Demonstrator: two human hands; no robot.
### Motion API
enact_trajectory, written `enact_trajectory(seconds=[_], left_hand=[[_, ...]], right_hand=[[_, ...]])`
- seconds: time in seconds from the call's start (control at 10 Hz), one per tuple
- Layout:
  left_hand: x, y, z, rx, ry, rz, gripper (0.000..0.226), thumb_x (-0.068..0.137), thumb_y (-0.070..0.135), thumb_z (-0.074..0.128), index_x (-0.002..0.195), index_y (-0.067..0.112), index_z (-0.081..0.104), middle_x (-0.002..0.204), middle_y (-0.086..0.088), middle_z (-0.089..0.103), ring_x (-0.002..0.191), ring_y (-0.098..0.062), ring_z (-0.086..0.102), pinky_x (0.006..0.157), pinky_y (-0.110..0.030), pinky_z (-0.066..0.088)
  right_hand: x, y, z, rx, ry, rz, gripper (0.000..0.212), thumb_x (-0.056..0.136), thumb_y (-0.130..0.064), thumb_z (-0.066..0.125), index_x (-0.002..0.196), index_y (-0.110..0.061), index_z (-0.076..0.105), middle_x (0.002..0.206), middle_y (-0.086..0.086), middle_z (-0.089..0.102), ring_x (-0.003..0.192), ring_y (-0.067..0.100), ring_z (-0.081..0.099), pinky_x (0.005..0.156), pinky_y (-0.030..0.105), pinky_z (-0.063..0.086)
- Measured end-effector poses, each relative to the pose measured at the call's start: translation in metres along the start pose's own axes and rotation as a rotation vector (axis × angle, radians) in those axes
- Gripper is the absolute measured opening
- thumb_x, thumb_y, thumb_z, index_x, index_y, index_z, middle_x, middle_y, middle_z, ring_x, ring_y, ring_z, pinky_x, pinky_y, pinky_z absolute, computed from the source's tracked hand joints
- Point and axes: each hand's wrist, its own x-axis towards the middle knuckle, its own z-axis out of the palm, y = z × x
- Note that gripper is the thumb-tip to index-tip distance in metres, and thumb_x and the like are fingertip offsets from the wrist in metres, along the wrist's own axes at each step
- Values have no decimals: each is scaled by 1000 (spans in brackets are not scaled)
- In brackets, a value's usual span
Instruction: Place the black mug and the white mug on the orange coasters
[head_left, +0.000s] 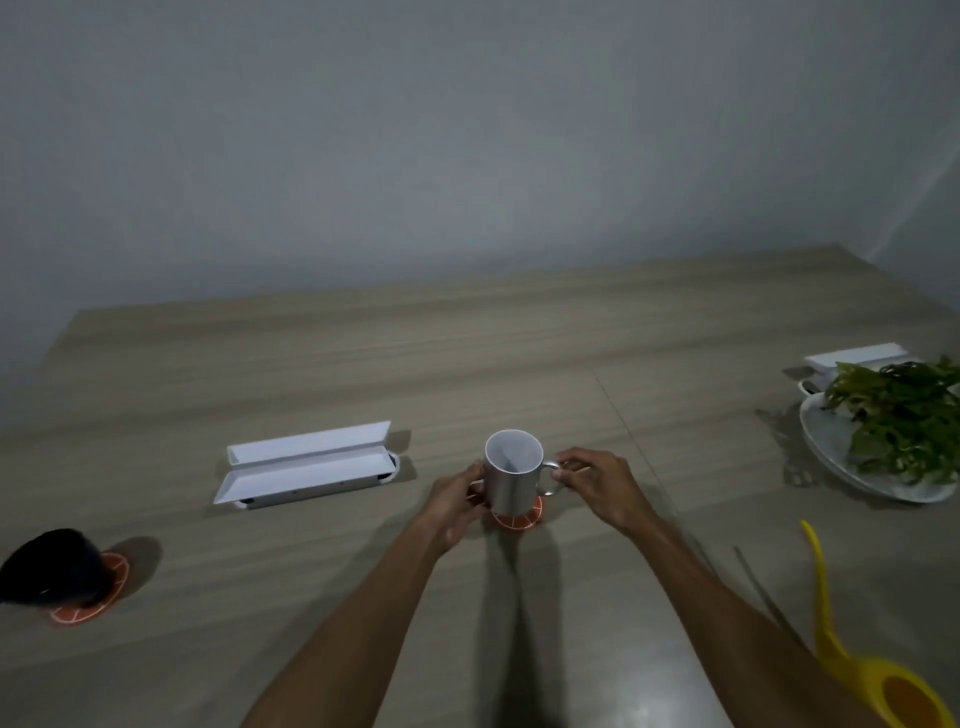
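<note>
The white mug (511, 475) stands upright on an orange coaster (525, 515) in the middle of the wooden table, its handle pointing right. My left hand (457, 501) cups the mug's left side. My right hand (597, 483) pinches the handle. At the far left, the black mug (52, 566) sits on a second orange coaster (101, 597); both hands are far from it.
An open white box (306, 462) lies to the left of the white mug. At the right stand a white plate (831, 447) with green leaves (904, 415), another white box (857, 356) behind it, and a yellow watering can (872, 670) at the lower right.
</note>
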Motion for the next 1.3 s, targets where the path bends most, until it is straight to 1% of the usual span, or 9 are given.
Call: enact_trajectory(seconds=[0.1, 0.3, 0.4, 0.6, 0.9, 1.0, 1.1, 1.2, 1.3], left_hand=[[33, -17, 1, 49, 18, -12, 37, 95, 18, 57, 122, -6, 62, 105, -18, 60, 94, -28, 58, 75, -32, 52], [64, -40, -2, 93, 68, -25, 20, 98, 12, 46, 102, 8, 65, 98, -14, 55, 91, -20, 51, 75, -26, 43], [69, -46, -2, 158, 64, -31, 22, 98, 9, 42, 103, 7, 64, 99, -12, 58, 93, -19, 53, 76, -25, 44], [74, -47, 0, 297, 35, -17, 24, 98, 4, 41, 98, 8, 65, 102, -12, 61, 91, -17, 56, 77, -23, 47], [80, -58, 2, 341, 99, 17, 32, 99, 8, 43, 117, -5, 66, 101, -12, 66, 92, -21, 61, 77, -27, 52], [78, -55, 4, 364, 107, 30, 31, 100, 10, 44, 115, -5, 67, 97, -12, 67, 88, -22, 61, 75, -28, 51], [74, -52, 5, 394, 93, 59, 27, 99, 8, 43, 98, 1, 69, 85, -11, 65, 77, -22, 61, 69, -23, 51], [56, -39, 3, 393, 106, 71, 28, 98, 8, 44, 79, 14, 62, 75, -4, 62, 70, -15, 59, 61, -17, 46], [36, -29, -7, 447, 140, 111, 16, 99, 17, 47, 96, 16, 63, 95, -6, 59, 92, -18, 53, 81, -30, 41]], right_hand=[[21, 32, 5, 11, -2, 22, 12, 79, -16, 76, 89, -24, 74, 80, -8, 73, 74, -8, 67, 72, 7, 50], [45, 76, 26, 31, -58, 67, 22, 75, -14, 79, 78, -34, 71, 72, -28, 71, 72, -8, 66, 74, 13, 53], [48, 86, 30, 39, -78, 89, 29, 74, -10, 79, 77, -38, 71, 73, -22, 73, 76, -3, 69, 77, 18, 55], [53, 94, 27, 47, -82, 92, 21, 74, -9, 78, 84, -27, 74, 84, -1, 77, 85, 13, 73, 82, 29, 57], [46, 99, 28, 78, -90, 142, 21, 75, -6, 79, 95, -10, 77, 91, 3, 77, 90, 12, 72, 86, 23, 56], [47, 98, 28, 98, -118, 166, 22, 75, -5, 78, 96, -11, 76, 95, 3, 77, 93, 12, 72, 91, 26, 55], [47, 97, 26, 113, -153, 197, 28, 78, -3, 75, 104, -14, 72, 103, 7, 74, 98, 17, 71, 92, 28, 54], [43, 82, 19, 41, -131, 174, 35, 84, -8, 69, 116, -21, 67, 107, 6, 70, 102, 15, 67, 84, 20, 48], [41, 57, 11, 6, -52, 117, 35, 87, -15, 64, 119, -28, 64, 111, 4, 70, 106, 14, 64, 90, 26, 49]])
